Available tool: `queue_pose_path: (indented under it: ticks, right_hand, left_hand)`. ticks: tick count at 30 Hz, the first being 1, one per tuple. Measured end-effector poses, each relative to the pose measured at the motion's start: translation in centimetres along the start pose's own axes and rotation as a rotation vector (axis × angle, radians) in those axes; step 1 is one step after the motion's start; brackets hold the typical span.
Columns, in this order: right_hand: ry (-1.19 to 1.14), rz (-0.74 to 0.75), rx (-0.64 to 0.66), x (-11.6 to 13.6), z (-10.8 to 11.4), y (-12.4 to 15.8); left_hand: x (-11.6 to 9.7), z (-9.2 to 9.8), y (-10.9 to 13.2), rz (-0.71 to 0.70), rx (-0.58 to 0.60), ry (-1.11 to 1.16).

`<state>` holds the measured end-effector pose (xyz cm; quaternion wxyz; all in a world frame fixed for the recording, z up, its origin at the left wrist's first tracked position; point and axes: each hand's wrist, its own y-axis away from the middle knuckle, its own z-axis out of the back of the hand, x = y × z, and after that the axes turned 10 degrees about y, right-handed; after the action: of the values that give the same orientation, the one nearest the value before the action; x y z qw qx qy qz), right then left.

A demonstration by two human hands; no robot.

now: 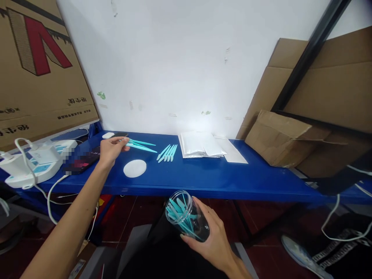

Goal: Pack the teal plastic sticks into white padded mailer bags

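My left hand [114,148] pinches a few slim turquoise plastic sticks [142,145] above the left part of the blue table. Their long tips fan out to the right. Beside them, several similar sticks [167,153] lie in a slanted row on the tabletop. Below the left hand's sticks is a round white lid [135,168], lying flat. In front of the table edge, my right hand [213,232] is wrapped round a clear plastic jar [200,221]. The jar is tilted, its open mouth up and to the left, with many turquoise sticks [180,211] inside.
White padded envelopes [200,145] are stacked on the blue table [200,178] near the wall. A phone [84,161] and a power strip [49,166] with cables stand left. Cardboard boxes flank both sides, a crumpled one [273,139] at right. Someone's shoe [302,255] shows lower right.
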<state>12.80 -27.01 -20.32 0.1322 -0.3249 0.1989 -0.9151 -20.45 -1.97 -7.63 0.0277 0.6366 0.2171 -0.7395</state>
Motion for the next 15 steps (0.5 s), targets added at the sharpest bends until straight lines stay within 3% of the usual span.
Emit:
queue_pose_path:
  ticks: [3, 7, 12, 15]
  right_hand:
    - [-0.002, 0.003, 0.009, 0.0, 0.0, 0.0]
    - [0.01, 0.009, 0.007, 0.0, -0.1, -0.1]
    - [0.022, 0.021, 0.004, 0.0, -0.1, 0.0]
    - [0.021, 0.016, -0.008, 0.0, -0.2, 0.0]
  left_hand:
    - [2.4, -0.2, -2.2, 0.091, 0.029, -0.125]
    - [3.9, 0.1, -2.5, 0.122, 0.159, -0.354]
    - [2.4, 0.4, -2.1, 0.025, 0.3, -0.603]
    - [0.7, 0.6, -1.5, -0.043, 0.301, -0.751]
